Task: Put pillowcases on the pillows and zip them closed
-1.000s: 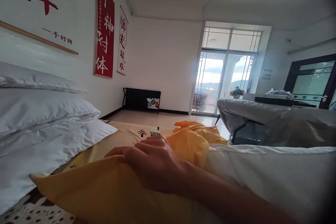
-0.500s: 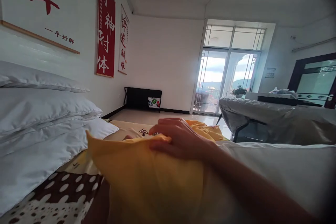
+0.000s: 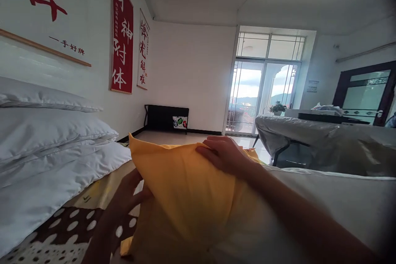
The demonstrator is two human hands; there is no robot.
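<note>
A yellow cloth, apparently a pillowcase point(image 3: 188, 177), rises in front of me with one corner pointing up at its left. My right hand point(image 3: 224, 152) pinches its top edge, thumb on the near side. At the left side of the cloth is my left hand point(image 3: 131, 187), thumb and fingers apart, their tips hidden behind the fabric. A white pillow point(image 3: 312, 198) lies at the right, beneath and beyond my right forearm. Where the cloth and pillow meet is blurred.
Several white pillows point(image 3: 55, 144) are stacked at the left on a brown-and-cream patterned bedsheet point(image 3: 77, 222). A plastic-covered table point(image 3: 293, 130) with a potted plant point(image 3: 277, 107) stands at the right. A black folded piece of furniture point(image 3: 161, 117) leans by the far wall.
My right hand has moved right along with the cloth's edge, and the cloth's corner has risen and shifted right. My left hand, mostly hidden behind the cloth before, now shows at its left side.
</note>
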